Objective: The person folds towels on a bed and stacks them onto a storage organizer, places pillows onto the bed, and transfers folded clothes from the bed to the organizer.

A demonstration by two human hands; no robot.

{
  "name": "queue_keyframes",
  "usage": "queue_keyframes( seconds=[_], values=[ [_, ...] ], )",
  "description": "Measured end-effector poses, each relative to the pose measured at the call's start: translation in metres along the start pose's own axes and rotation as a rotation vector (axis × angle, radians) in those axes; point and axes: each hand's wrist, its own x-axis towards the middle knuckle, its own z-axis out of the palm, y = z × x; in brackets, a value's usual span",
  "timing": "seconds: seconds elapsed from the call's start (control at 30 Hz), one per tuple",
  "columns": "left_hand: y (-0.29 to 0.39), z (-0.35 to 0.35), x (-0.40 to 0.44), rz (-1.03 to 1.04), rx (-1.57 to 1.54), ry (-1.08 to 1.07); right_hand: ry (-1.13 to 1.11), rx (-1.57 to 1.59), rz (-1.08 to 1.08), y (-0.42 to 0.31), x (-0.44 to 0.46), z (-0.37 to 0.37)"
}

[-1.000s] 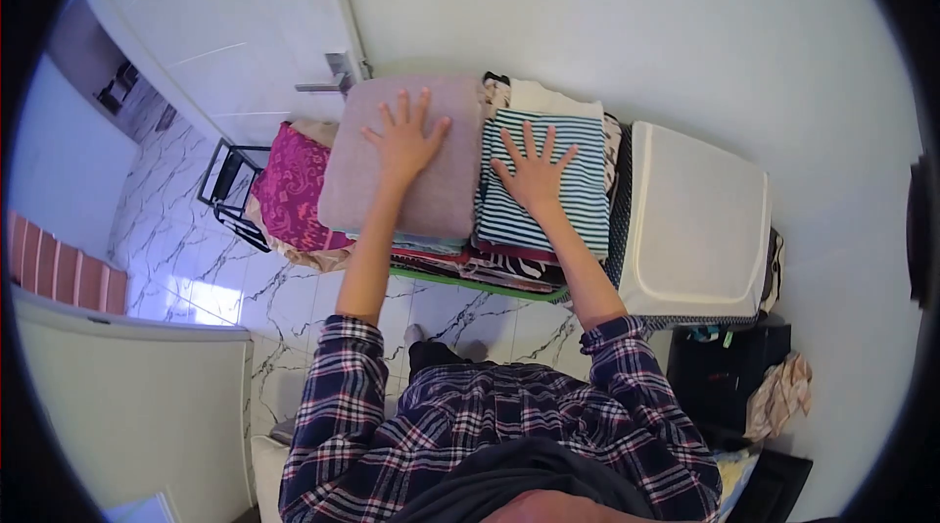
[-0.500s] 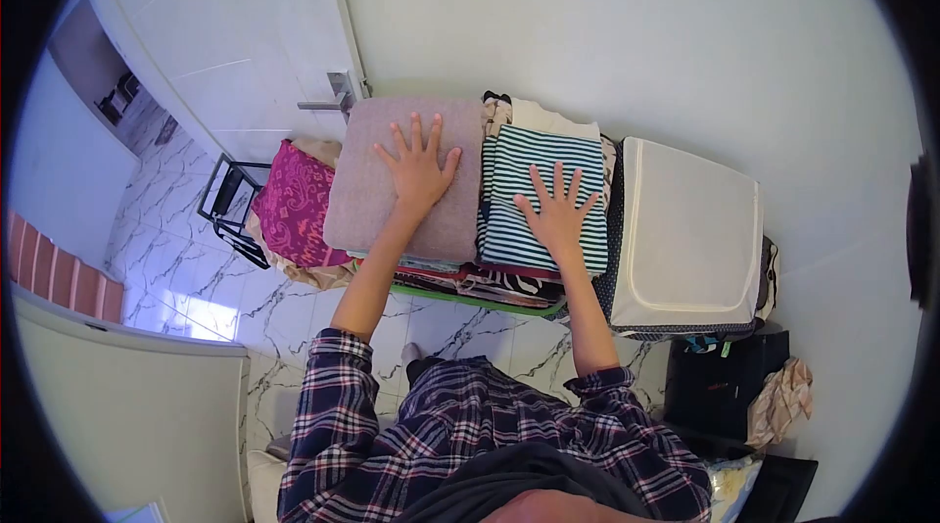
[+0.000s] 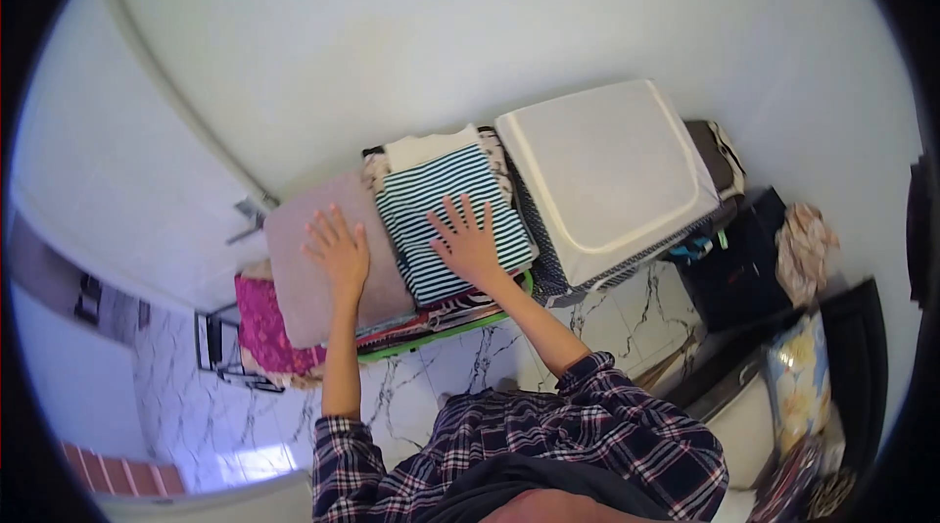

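My left hand (image 3: pixel 338 254) lies flat with its fingers spread on a thick folded mauve cloth (image 3: pixel 297 219). Palm down, my right hand (image 3: pixel 467 244) rests with fingers apart on a folded cloth with dark and white stripes (image 3: pixel 431 192). Both cloths top side-by-side piles of folded fabric, and a green edge (image 3: pixel 401 351) shows beneath them. A cream cloth (image 3: pixel 431 146) sticks out behind the striped one. Left of the mauve cloth is a magenta patterned cloth (image 3: pixel 262 327).
A large storage case with a whitish lid (image 3: pixel 612 170) stands right of the piles. Farther right are a black bag (image 3: pixel 734 268), a crumpled beige cloth (image 3: pixel 806 249) and a floral package (image 3: pixel 798 376). A white door (image 3: pixel 127 161) with a handle is at the left.
The view has turned to the right, so the piles appear lower and farther left, tilted. Both hands remain spread on the same two cloths.
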Motion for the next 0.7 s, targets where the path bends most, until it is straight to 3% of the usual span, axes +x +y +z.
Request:
queue_keyframes(
  seconds=[0.2, 0.27, 0.33, 0.4, 0.43, 0.47, 0.53, 0.6, 0.67, 0.7],
  values=[
    [0.023, -0.014, -0.034, 0.128, -0.172, -0.18, 0.023, 0.027, 0.011, 0.005, -0.035, -0.019],
    [0.052, -0.057, -0.053, 0.262, -0.24, -0.485, 0.012, -0.018, -0.011, 0.007, -0.058, -0.024],
    [0.079, -0.104, -0.063, 0.603, -0.902, -0.913, 0.023, -0.018, 0.014, 0.004, -0.088, -0.041],
    [0.111, -0.163, -0.079, 0.823, -1.139, -1.506, 0.001, -0.003, 0.036, -0.003, -0.132, -0.05],
    [0.123, -0.191, -0.089, 1.019, -1.294, -1.589, -0.062, -0.001, 0.093, -0.006, -0.156, -0.05],
    [0.132, -0.216, -0.099, 1.211, -1.451, -1.672, -0.125, 0.008, 0.153, -0.013, -0.18, -0.052],
    [0.144, -0.256, -0.114, 1.484, -1.663, -1.994, -0.804, 0.118, 0.746, -0.033, -0.222, -0.064],
    [0.148, -0.283, -0.135, 1.682, -1.883, -2.346, -1.067, 0.117, 1.093, -0.049, -0.279, -0.07],
    [0.144, -0.307, -0.158, 1.812, -2.051, -2.553, -0.839, -0.044, 1.172, -0.075, -0.352, -0.058],
    [0.139, -0.315, -0.17, 1.786, -2.04, -2.634, -0.848, -0.023, 1.222, -0.093, -0.382, -0.055]
  ],
)
